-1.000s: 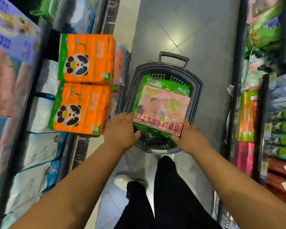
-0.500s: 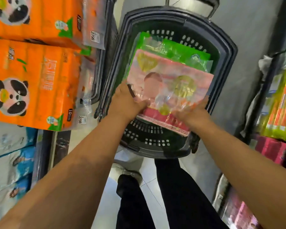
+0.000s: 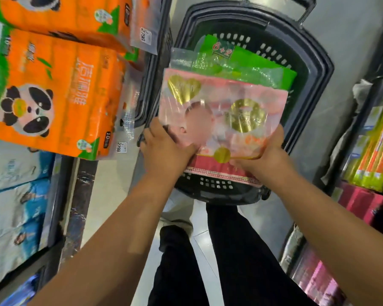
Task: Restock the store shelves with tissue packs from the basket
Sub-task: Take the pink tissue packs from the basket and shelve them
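Both hands are closed on the pink tissue pack (image 3: 221, 115), which sits above the dark plastic basket (image 3: 314, 69) on the aisle floor. The left hand (image 3: 164, 149) clamps the pack's near-left corner, at about 8 o'clock on its face, thumb on top. The right hand (image 3: 263, 151) holds the near-right corner, at about 5 o'clock, with fingers wrapped under the edge.

The pack looks light and soft: a loose, glossy film wrapper over compressible tissue, so it will likely dent rather than break. The film crinkles and shines, which suggests it could slide in a one-handed pinch; a grip across the body or under the base seems safer than pulling on the wrapper's slack.

A green tissue pack (image 3: 252, 62) lies just beyond it, toward 12 o'clock, inside the basket and partly covered by the pink one. Orange panda tissue packs (image 3: 53, 93) fill the shelf at 9 to 10 o'clock, close beside the basket.
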Motion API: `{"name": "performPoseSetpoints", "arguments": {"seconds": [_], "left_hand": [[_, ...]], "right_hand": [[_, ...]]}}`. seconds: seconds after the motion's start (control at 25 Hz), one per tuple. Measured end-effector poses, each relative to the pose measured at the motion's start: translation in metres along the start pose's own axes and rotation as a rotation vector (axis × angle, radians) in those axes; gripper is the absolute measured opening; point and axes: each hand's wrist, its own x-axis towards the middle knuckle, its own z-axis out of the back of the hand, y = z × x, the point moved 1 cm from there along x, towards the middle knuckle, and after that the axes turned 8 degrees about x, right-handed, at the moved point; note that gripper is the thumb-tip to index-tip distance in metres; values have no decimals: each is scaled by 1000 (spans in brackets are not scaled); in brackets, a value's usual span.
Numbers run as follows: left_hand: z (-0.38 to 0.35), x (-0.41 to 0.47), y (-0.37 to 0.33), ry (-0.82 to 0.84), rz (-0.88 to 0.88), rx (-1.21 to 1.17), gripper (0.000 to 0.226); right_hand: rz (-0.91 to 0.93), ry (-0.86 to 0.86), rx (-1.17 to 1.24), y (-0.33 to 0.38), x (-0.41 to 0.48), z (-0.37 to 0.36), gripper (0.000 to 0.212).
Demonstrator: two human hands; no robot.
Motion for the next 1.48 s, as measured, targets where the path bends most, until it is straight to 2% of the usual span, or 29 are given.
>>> {"name": "performPoseSetpoints", "arguments": {"seconds": [0.2,0.48,0.8,1.08,1.32,1.48], "left_hand": [[67,-43,50,-104,-24,-115,107],[233,-129,136,-292,-39,-360,120],[424,-256,259,-562,-27,-515,88],[548,-362,340,-840,-24,-583,65],[624,-414,363,-1032,50,-508,66],[667,-422,371,-1066,144,-500,71]], "right_hand": [[118,74,-60,38,-76,-15,127],[446,64,-41,140,-230,-46,114],[877,88,-79,277,-432,-101,116],[1138,148,-107,361,-576,-134,119],[1327,239,-119,432,-651,-148,111],[1436,297,-158,481,-674,-161,118]]}}
